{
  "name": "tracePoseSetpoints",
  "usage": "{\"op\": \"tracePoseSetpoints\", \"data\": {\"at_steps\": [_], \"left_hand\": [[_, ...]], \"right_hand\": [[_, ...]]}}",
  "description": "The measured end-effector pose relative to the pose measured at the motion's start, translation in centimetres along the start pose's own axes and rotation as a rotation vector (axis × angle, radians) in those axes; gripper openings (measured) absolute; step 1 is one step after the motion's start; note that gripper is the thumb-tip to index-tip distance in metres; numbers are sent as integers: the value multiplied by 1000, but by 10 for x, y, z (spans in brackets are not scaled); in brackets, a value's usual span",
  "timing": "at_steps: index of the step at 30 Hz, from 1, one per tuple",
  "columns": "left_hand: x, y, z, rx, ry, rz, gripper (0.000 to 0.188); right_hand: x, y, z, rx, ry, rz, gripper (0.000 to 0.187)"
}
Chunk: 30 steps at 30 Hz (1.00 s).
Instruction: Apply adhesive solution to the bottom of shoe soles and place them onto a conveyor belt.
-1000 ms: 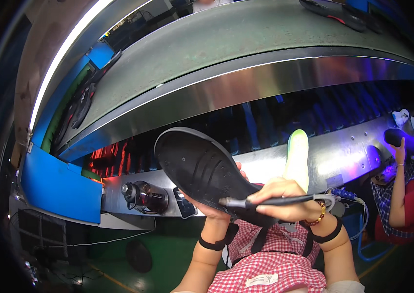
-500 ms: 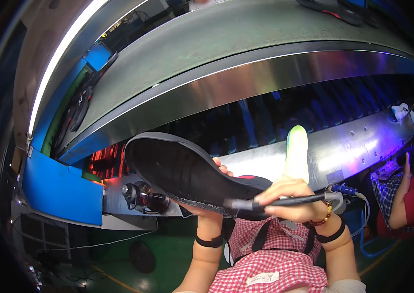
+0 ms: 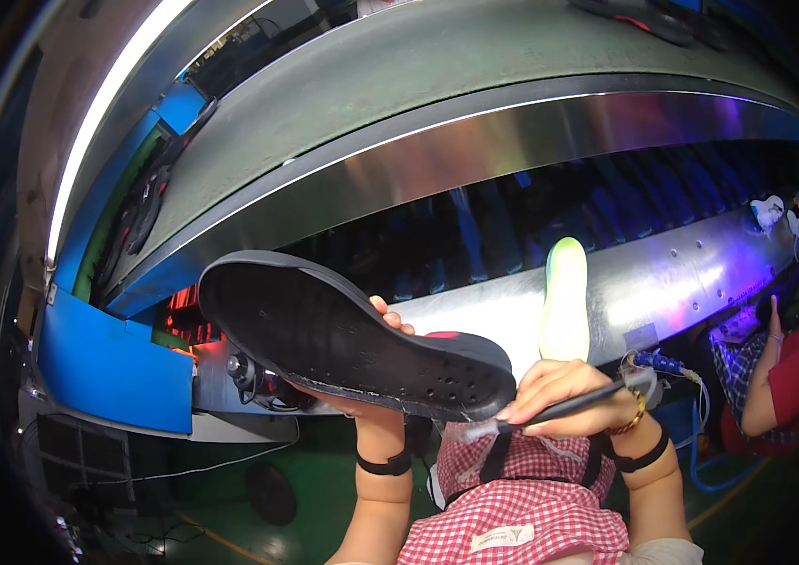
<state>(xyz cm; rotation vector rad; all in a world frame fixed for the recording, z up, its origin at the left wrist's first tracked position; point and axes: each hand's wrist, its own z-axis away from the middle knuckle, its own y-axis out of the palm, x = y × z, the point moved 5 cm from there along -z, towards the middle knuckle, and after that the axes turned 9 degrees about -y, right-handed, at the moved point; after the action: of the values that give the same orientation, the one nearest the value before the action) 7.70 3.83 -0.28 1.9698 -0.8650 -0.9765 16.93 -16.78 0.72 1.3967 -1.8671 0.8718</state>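
A large black shoe sole (image 3: 324, 339) with a red patch and small holes near its narrower end hangs in front of me, tilted, its hollow side facing me. My left hand (image 3: 352, 403) grips it from beneath, fingertips curling over the far edge. In my right hand (image 3: 564, 388) is a brush with a black handle (image 3: 580, 405), fingers closed round it. Its pale bristles, blurred, are just below the sole's near edge at the narrower end; whether they touch cannot be told. Pale, glossy smears run along the sole's near rim.
A yellow-green insole-shaped piece (image 3: 566, 292) lies on the metal ledge (image 3: 644, 282). Beyond runs a green conveyor belt (image 3: 352, 122) with dark soles at both ends. A dark bottle-like object (image 3: 244, 377) stands at left, by a blue machine panel (image 3: 107, 367). Another person (image 3: 795, 367) sits at right.
The sole and my left hand have shifted left. The brush has moved from the sole's near rim round to its narrower end, its bristles now lower.
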Motion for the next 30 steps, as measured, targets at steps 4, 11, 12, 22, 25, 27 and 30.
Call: {"op": "tracePoseSetpoints", "data": {"at_steps": [4,11,12,22,25,27,30], "left_hand": [[-1,3,0,-42,-10,45,101],[0,5,-4,-115,-48,-19,108],[-1,6,-6,-137,-39,-22,109],[54,21,14,-161,-235,-429,110],[52,-9,26,-221,-322,-400,99],[46,-19,32,-161,-384,-273,95],[42,-22,33,-135,-474,-327,94]], "right_hand": [[-9,-12,7,-190,104,83,25],[-19,-12,14,-157,29,-157,25],[-27,-15,18,-208,168,-108,25],[-25,29,12,-622,332,-527,22],[-8,27,3,-381,177,-56,25],[0,23,-1,-180,90,78,23],[0,8,-4,-85,94,82,27]]}}
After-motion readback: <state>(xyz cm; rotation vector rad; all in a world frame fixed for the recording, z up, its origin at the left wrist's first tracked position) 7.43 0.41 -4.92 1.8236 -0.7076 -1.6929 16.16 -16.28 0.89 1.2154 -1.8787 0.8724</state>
